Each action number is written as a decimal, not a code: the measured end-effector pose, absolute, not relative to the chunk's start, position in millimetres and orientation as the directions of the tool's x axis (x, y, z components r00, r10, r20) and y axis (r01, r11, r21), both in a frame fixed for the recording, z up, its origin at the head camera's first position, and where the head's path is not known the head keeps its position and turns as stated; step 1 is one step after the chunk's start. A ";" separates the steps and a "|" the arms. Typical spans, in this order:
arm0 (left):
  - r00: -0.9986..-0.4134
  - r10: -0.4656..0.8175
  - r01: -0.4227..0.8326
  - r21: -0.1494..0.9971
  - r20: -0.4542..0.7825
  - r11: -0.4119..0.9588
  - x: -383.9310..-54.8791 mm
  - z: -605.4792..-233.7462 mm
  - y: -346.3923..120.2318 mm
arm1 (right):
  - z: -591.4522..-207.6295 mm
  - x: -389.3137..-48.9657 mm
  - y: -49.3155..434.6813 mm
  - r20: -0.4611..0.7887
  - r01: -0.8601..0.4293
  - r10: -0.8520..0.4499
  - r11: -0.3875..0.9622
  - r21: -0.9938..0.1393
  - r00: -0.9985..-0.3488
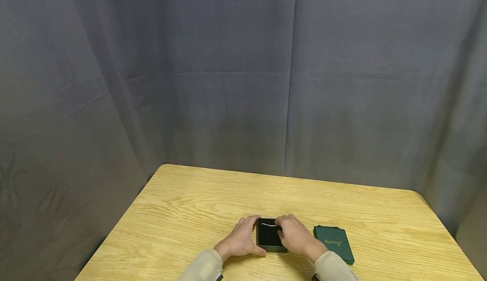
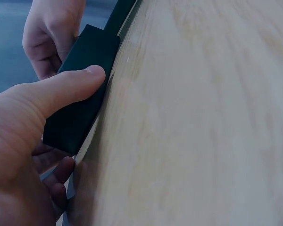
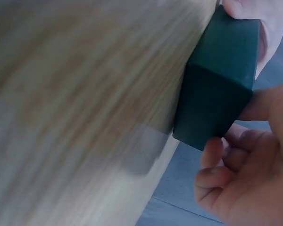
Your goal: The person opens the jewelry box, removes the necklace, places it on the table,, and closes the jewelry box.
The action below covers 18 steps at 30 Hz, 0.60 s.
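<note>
Curtain (image 1: 228, 103): looks dim, darkens along folds.
Bench (image 1: 182, 205): looks brighter, warm; takes soft shadows near sleeves (image 1: 205, 266).
Wrist views: run bluish and hazy, blur the wood grain.

One left hand (image 1: 239, 238) and one right hand (image 1: 296, 235), two in all, appear with two pale sleeves (image 1: 203, 266) at a single wooden bench (image 1: 198, 205). Counted there: one dark green jewelry box base (image 1: 272, 249), one black insert (image 1: 268, 235), one thin silvery strand (image 1: 269, 225) and one dark green lid (image 1: 335, 233) bearing one word of gold lettering (image 1: 333, 242). Grey curtains (image 1: 228, 82) hang behind, their number of panels unclear.
</note>
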<state>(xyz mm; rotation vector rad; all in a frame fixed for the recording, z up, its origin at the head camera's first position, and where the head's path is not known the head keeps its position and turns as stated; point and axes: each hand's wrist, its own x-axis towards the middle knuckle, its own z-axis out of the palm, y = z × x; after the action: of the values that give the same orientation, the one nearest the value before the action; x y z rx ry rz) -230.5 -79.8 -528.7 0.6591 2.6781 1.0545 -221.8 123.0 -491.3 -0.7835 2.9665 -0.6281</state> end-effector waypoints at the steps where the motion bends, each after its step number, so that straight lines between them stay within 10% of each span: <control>1: -0.883 0.469 0.335 0.684 -0.012 0.648 -230.6 -528.9 -79.7 | -491.3 -221.7 123.7 0.105 -0.476 -0.475 0.789 -0.388 -0.874; 18: -0.885 0.467 0.343 0.678 0.000 0.650 -230.5 -527.0 -78.7 | -485.0 -230.4 134.5 0.182 -0.536 -0.515 0.707 -0.461 -0.837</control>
<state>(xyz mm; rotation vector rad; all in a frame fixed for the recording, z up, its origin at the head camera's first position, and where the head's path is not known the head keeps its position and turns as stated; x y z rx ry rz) -230.5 -78.7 -527.0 0.6662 2.6918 1.0526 -230.4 134.5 -485.0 -0.9050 2.9393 -0.8136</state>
